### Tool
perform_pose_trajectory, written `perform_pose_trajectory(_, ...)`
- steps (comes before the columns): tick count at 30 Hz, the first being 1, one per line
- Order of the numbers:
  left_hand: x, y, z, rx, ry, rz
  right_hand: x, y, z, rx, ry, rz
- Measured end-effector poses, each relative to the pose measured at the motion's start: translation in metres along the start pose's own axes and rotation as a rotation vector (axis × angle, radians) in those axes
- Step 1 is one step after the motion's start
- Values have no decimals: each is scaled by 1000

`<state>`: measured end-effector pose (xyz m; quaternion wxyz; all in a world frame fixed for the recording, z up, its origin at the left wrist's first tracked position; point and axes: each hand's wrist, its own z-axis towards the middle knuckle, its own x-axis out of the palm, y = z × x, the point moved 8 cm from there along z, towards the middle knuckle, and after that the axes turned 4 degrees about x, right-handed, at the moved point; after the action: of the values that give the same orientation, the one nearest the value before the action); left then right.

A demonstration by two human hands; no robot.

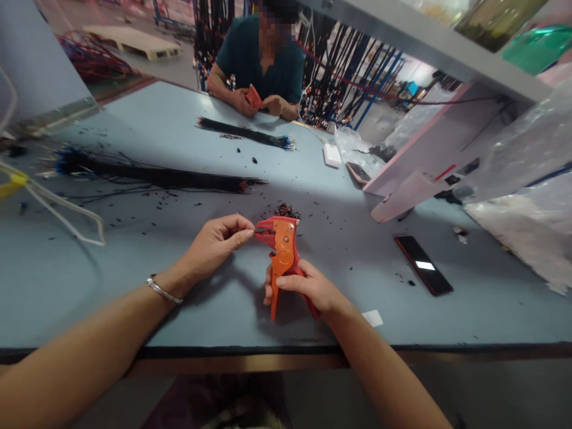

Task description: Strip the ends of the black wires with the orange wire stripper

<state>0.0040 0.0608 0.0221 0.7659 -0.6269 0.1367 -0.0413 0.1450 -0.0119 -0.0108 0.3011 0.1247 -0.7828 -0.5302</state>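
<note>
Wire strippers (283,259) in the right hand (315,289), a thin dark wire (256,231) at their jaws.
The right hand wraps the handles, its thumb across the orange one; the left hand (218,238) is nearly closed, thumb and forefinger pinching the wire, of which only a short bit shows. Orange-bodied, with red jaws and a red rear handle, the tool points left over the grey-blue tabletop (339,256), near a small heap of dark clippings (286,210).
</note>
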Motion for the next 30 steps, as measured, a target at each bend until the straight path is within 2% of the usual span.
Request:
perform_pose_trajectory(15, 1, -8, -1, 24, 31, 41, 0, 12, -7, -64, -20, -193)
perform_pose_trajectory(30, 1, -8, -1, 42, 36, 31, -7, 5, -3, -21, -129, -287)
